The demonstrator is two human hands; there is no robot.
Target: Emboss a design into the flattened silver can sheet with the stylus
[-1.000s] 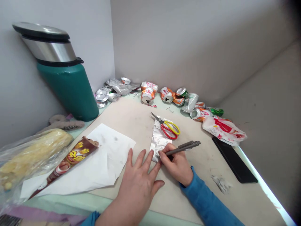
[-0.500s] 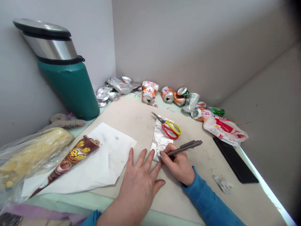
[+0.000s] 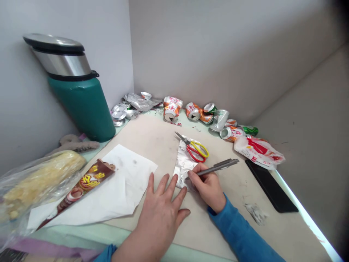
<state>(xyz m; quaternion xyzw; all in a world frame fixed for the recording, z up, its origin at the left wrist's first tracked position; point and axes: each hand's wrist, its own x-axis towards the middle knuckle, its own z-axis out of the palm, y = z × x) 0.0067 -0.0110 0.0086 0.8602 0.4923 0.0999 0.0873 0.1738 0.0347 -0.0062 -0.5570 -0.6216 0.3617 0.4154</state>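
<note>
Pen [image 3: 218, 166] and right hand [image 3: 209, 187] have shifted slightly away from the flat, spread left hand [image 3: 160, 209]. The right grip pinches the pen over the crinkled silvery sheet [image 3: 184, 161], on the table [image 3: 207, 234] beneath scissors [image 3: 187, 141]. Left fingertips [image 3: 183, 192] should pin its near edge; light strokes suit the creases.

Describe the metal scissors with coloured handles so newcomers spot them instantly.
From the tall, silver-topped teal bottle, look right to the crinkled silver foil sheet. Across its far end lie the dark metal scissors, alone in having one red and one yellow handle.
</note>
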